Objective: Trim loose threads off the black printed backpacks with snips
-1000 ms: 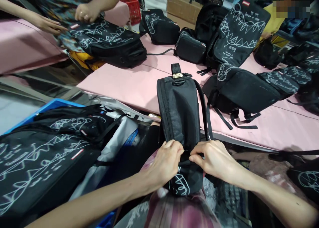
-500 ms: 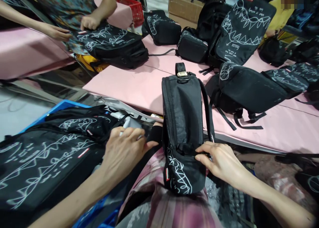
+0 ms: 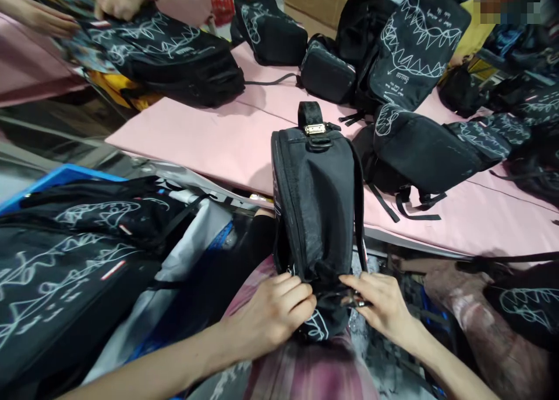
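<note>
A black backpack (image 3: 317,196) with white scribble print stands on my lap, its top handle and gold buckle pointing away from me. My left hand (image 3: 273,312) is closed on the near lower end of the backpack. My right hand (image 3: 378,301) pinches the same end from the right, at a dark strap or pull there. The two hands almost touch. What exactly the fingertips pinch is hidden.
A pink table (image 3: 209,144) ahead carries several more black backpacks (image 3: 419,149). Another person's hands (image 3: 113,1) handle a backpack (image 3: 174,62) at the top left. A blue bin (image 3: 56,176) at my left holds stacked backpacks. A cardboard box (image 3: 310,1) stands at the back.
My left hand has come back from the bags at the left and closed on the backpack's near end beside my right hand. The view tilted slightly.
</note>
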Motion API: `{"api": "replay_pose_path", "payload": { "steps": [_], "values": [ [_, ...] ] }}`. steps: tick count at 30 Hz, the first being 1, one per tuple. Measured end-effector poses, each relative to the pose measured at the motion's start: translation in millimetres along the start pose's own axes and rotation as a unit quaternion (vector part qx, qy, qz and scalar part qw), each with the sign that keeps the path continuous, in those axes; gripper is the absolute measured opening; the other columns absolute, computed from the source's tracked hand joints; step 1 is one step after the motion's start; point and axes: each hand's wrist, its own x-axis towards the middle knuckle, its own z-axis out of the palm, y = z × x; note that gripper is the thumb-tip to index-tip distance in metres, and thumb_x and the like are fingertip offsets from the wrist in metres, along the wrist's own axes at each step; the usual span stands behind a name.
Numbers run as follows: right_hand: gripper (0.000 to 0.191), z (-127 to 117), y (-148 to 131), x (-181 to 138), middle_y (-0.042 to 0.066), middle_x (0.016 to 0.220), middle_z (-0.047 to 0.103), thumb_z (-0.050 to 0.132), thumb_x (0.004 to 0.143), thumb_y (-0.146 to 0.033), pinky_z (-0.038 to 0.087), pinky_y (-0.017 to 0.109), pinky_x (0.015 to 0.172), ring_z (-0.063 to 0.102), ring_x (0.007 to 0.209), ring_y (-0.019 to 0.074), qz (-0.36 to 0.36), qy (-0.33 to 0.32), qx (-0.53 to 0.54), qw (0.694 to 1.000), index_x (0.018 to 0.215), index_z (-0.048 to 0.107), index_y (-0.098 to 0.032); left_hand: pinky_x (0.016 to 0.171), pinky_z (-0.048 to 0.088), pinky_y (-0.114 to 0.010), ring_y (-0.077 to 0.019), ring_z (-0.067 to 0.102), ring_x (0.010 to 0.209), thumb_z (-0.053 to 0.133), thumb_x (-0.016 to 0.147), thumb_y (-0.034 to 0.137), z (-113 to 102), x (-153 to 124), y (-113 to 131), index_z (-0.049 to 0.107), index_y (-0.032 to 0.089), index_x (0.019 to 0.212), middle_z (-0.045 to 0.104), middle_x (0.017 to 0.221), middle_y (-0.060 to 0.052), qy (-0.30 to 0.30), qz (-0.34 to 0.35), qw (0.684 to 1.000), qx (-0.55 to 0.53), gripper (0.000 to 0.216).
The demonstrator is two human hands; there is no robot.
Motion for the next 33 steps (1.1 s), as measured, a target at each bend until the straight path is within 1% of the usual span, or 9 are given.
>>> {"api": "replay_pose_path", "payload": {
  "steps": [2,5,7,9,13,21,26,29,33],
  "values": [
    [0.019,7.5,2.0,-5.2,0.0,0.063,0.057,0.043,0.091,-0.023,0.036,0.024,0.05,0.049,0.051,0.0116,-0.003,0.002,0.004,1.0,0.104,0.055,-0.016,0.056,0.034,-0.028,-0.0143,0.048,0.062,0.041,0.087,0.015,1.0,5.5,0.4,0.057,0.013,0.086,0.06,0.077,-0.004,-0.004,0.028,1.0,0.003,0.016],
    [0.017,18.1,6.3,-13.0,-0.003,0.055,0.049,0.038,0.09,-0.016,0.029,0.024,0.048,0.04,0.047,0.0106,-0.006,0.066,0.01,0.998,0.082,0.053,-0.018,0.057,0.035,-0.028,-0.014,0.047,0.063,0.041,0.086,0.012,4.3,14.3,1.7,0.058,0.012,0.086,0.06,0.076,-0.005,-0.001,0.058,0.998,0.011,0.017],
    [0.019,24.6,9.8,-18.7,-0.003,0.053,0.043,0.036,0.09,-0.014,0.026,0.025,0.049,0.035,0.047,0.0108,-0.016,0.106,0.004,0.994,0.079,0.052,-0.018,0.058,0.035,-0.028,-0.014,0.048,0.065,0.041,0.086,0.012,6.2,18.3,1.2,0.059,0.011,0.087,0.06,0.077,-0.006,-0.005,0.072,0.997,0.011,0.018],
    [0.02,29.7,13.2,-23.4,-0.003,0.053,0.04,0.035,0.091,-0.017,0.025,0.026,0.05,0.033,0.049,0.0112,-0.026,0.12,0.0,0.992,0.081,0.053,-0.017,0.058,0.036,-0.028,-0.0137,0.048,0.065,0.042,0.086,0.012,7.1,20.7,-1.1,0.06,0.011,0.088,0.06,0.078,-0.005,-0.013,0.078,0.997,0.003,0.018],
    [0.021,36.1,19.3,-25.7,-0.003,0.055,0.038,0.035,0.093,-0.021,0.023,0.026,0.051,0.032,0.051,0.0112,-0.032,0.128,-0.005,0.991,0.085,0.054,-0.016,0.056,0.036,-0.028,-0.0132,0.047,0.064,0.043,0.086,0.013,6.0,23.8,-8.5,0.06,0.012,0.086,0.059,0.074,-0.004,-0.027,0.081,0.996,-0.001,0.017],
    [0.016,43.8,27.5,-20.8,-0.003,0.054,0.036,0.04,0.089,-0.013,0.023,0.026,0.051,0.031,0.052,0.0107,-0.045,0.148,-0.05,0.987,0.086,0.055,-0.016,0.06,0.036,-0.029,-0.0144,0.048,0.067,0.04,0.087,0.011,6.2,25.8,-19.0,0.06,0.01,0.088,0.06,0.078,-0.005,-0.015,0.072,0.997,0.022,0.02],
    [0.013,41.9,23.7,-13.7,-0.004,0.052,0.038,0.047,0.086,-0.008,0.023,0.025,0.05,0.033,0.052,0.0098,-0.07,0.148,-0.101,0.981,0.082,0.056,-0.016,0.062,0.034,-0.029,-0.0145,0.046,0.066,0.038,0.089,0.013,10.5,24.8,-21.7,0.054,0.014,0.11,0.056,0.074,-0.002,-0.081,0.023,0.996,-0.027,0.027],
    [0.014,38.2,21.4,-8.4,-0.005,0.05,0.036,0.053,0.082,-0.006,0.023,0.025,0.05,0.031,0.05,0.009,-0.092,0.137,-0.12,0.979,0.074,0.055,-0.017,0.062,0.033,-0.029,-0.0144,0.045,0.067,0.041,0.089,0.015,11.1,27.3,-22.1,0.055,0.018,0.106,0.055,0.073,-0.001,-0.11,0.014,0.992,-0.053,0.022],
    [0.017,34.7,21.8,-6.5,-0.005,0.05,0.036,0.055,0.08,-0.005,0.021,0.026,0.049,0.031,0.05,0.009,-0.11,0.123,-0.128,0.978,0.068,0.053,-0.018,0.06,0.032,-0.029,-0.0148,0.046,0.068,0.046,0.087,0.016,12.0,28.6,-21.2,0.056,0.017,0.103,0.055,0.075,-0.001,-0.139,0.021,0.989,-0.052,0.019]
  ]
}}
